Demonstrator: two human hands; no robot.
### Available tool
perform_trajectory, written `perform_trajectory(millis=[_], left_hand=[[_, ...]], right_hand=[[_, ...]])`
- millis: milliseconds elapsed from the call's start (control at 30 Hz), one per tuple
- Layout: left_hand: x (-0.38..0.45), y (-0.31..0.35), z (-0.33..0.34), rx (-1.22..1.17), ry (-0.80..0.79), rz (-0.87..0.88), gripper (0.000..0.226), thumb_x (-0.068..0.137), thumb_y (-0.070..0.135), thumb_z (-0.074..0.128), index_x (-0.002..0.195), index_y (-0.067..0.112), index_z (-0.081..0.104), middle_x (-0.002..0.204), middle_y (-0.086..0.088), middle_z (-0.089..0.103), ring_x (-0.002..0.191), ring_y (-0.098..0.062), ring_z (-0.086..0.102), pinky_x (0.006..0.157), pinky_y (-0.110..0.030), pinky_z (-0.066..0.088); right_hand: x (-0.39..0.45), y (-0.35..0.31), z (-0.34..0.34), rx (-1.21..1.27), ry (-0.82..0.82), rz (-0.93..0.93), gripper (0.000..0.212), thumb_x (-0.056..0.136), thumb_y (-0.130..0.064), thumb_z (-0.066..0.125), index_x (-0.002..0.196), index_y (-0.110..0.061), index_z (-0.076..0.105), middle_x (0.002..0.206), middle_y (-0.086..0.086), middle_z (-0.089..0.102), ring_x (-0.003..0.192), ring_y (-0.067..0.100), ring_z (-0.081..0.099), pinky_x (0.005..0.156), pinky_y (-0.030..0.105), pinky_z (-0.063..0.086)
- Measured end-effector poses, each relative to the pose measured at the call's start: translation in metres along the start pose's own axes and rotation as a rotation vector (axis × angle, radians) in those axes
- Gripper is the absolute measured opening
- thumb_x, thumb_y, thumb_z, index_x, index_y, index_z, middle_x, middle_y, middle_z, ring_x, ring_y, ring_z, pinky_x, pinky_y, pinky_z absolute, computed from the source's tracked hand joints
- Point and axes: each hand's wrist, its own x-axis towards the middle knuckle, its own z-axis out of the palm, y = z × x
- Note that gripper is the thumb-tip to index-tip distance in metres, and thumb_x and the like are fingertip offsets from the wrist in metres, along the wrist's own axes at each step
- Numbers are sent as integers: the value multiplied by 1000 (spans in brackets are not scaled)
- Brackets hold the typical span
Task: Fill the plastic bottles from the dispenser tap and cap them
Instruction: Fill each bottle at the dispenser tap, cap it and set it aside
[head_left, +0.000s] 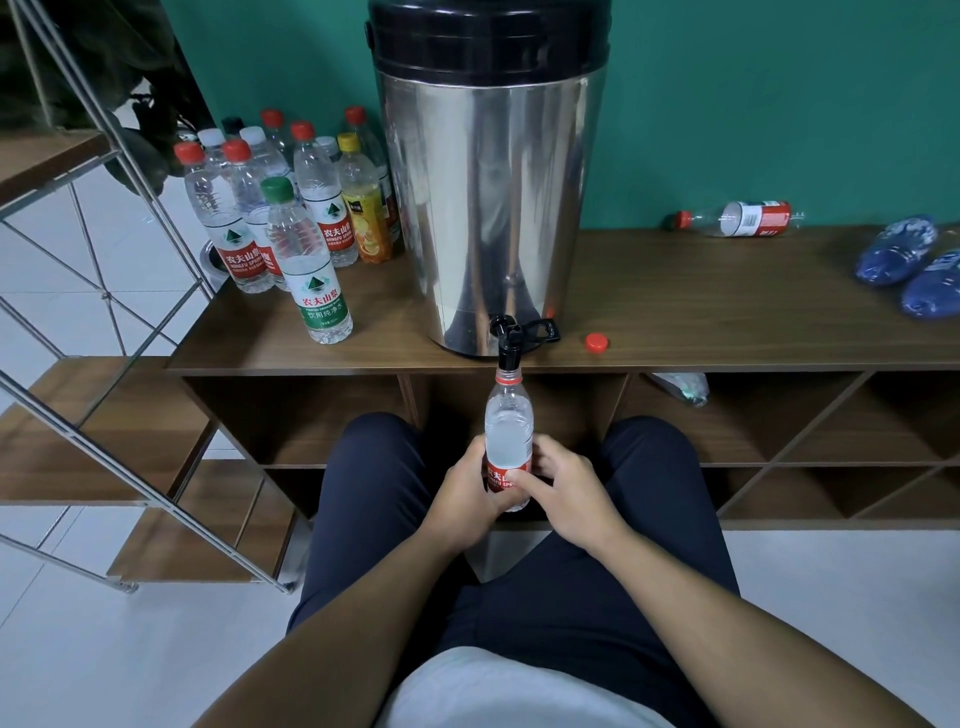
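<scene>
A clear plastic bottle (508, 421) with a red label stands upright under the black tap (508, 347) of a steel dispenser (488, 208), its open mouth right at the spout. It holds water up to near its shoulder. My left hand (467, 488) grips its lower part from the left, and my right hand (563, 486) grips it from the right with fingers curled over the label. A loose red cap (596, 343) lies on the wooden shelf (727, 322) right of the tap.
Several capped bottles (291, 218) stand in a cluster left of the dispenser. An empty bottle (737, 219) lies on its side at the back right, beside blue crumpled items (909, 265). Another bottle (680, 387) lies in a cubby below. A metal stair frame (104, 312) rises at left.
</scene>
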Motion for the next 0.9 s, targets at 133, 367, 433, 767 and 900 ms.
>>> perform_trajectory(millis=[133,367,433,767,900], left_hand=[[0,0,0,6,7,2,70,89,27,93,149,35,58,130,18,75,120,1,71,105,-32,60],[-1,3,0,11,10,1,68,91,27,92,149,33,57,130,18,74,119,4,70,100,-21,57],[-1,2,0,10,9,-1,65,92,27,91,148,32,58,130,17,74,119,3,70,100,-20,56],[-1,0,1,-1,7,2,63,91,30,90,146,34,58,129,18,74,119,2,70,105,-30,59],[-1,1,1,-11,7,1,64,92,28,90,146,34,59,129,18,74,119,3,70,104,-29,59]], right_hand=[[0,0,0,11,3,0,53,99,-23,82,149,-29,65,133,-15,78,125,5,73,108,42,61],[0,-1,-1,40,9,15,55,98,-20,83,150,-28,65,133,-16,78,124,4,74,107,38,62],[0,-1,-1,48,12,21,55,97,-20,84,149,-28,66,132,-15,79,124,4,74,107,38,62],[0,-3,-2,89,26,31,54,97,-12,85,147,-22,69,126,-13,82,117,7,77,100,25,61],[-2,-5,-2,92,28,34,54,96,-11,86,146,-21,69,125,-14,81,117,6,77,100,23,61]])
